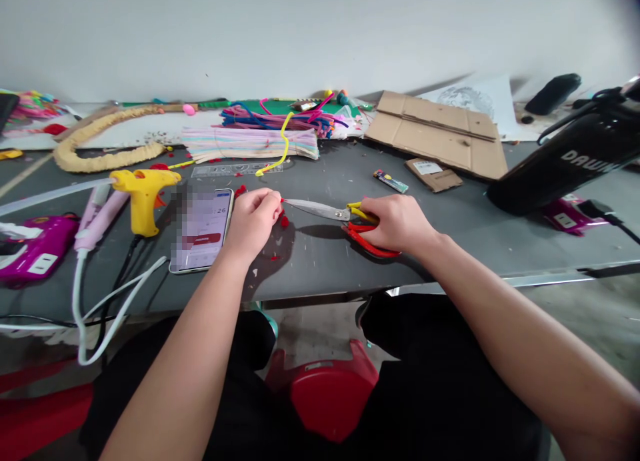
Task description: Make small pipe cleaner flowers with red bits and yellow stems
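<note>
My right hand (397,222) is closed round the red and yellow handles of a pair of scissors (325,211), whose blades point left, tips at my other hand. My left hand (254,219) is pinched shut on a small red piece (283,200) right at the blade tips. Several red scraps (284,221) lie on the grey table (320,267) under and beside that hand. A smartphone (203,229) with a lit screen lies flat just left of my left hand.
A yellow glue gun (143,193) stands left of the phone, with white cables and pink devices (37,247) beyond. Pipe cleaners (250,143), a ruler (235,169) and cardboard (440,133) lie further back. A black bag (565,164) sits right. A red stool (325,394) shows below.
</note>
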Motion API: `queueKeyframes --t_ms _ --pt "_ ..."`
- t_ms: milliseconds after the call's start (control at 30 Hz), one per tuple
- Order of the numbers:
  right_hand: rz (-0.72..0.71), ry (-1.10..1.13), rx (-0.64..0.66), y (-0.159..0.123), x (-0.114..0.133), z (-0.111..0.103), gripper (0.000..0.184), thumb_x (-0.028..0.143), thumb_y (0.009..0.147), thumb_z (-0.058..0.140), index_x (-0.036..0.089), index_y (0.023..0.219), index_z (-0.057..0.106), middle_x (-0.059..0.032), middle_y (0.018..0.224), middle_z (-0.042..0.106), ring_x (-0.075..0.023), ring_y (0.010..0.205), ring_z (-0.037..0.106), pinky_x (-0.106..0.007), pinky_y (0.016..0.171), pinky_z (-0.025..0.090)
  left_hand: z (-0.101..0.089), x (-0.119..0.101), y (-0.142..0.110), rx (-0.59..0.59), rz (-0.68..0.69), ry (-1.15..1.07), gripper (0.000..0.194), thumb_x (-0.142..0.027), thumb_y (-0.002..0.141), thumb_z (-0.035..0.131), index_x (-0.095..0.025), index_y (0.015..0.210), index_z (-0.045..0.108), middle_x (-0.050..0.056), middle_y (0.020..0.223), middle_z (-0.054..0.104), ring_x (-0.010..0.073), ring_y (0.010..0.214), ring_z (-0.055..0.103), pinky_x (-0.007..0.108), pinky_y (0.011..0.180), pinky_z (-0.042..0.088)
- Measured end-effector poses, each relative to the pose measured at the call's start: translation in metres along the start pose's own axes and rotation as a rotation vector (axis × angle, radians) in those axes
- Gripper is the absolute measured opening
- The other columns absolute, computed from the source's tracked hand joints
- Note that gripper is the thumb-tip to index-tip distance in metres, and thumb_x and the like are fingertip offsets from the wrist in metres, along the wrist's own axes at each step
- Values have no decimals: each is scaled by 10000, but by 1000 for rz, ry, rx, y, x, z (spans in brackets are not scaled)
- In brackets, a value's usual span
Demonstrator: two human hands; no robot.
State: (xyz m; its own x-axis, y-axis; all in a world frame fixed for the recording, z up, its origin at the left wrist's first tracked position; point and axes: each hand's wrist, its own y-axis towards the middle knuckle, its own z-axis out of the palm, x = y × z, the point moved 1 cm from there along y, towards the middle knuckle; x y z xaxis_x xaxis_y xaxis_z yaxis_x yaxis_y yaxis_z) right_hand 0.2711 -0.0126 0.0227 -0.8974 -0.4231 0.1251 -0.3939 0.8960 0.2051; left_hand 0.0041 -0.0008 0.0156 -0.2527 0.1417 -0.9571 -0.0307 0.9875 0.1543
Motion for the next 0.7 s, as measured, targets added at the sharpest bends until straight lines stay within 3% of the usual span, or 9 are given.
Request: queueKeyframes --t_ms 333,700 --pt "-64 -4 8 4 3 3 283 429 792 493 203 635 556 -33 597 550 -137 555 343 -308 573 178 -1 2 0 -1 -6 -35 348 -291 829 556 -204 534 392 -5 521 371 112 489 371 288 486 285" --pt "-46 -29 45 7 5 3 327 433 840 455 202 648 585 -34 591 535 -142 555 314 -313 571 181 1 -7 -1 -24 -41 -19 359 -326 840 565 -215 544 395 2 478 385 129 477 411 292 444 304"
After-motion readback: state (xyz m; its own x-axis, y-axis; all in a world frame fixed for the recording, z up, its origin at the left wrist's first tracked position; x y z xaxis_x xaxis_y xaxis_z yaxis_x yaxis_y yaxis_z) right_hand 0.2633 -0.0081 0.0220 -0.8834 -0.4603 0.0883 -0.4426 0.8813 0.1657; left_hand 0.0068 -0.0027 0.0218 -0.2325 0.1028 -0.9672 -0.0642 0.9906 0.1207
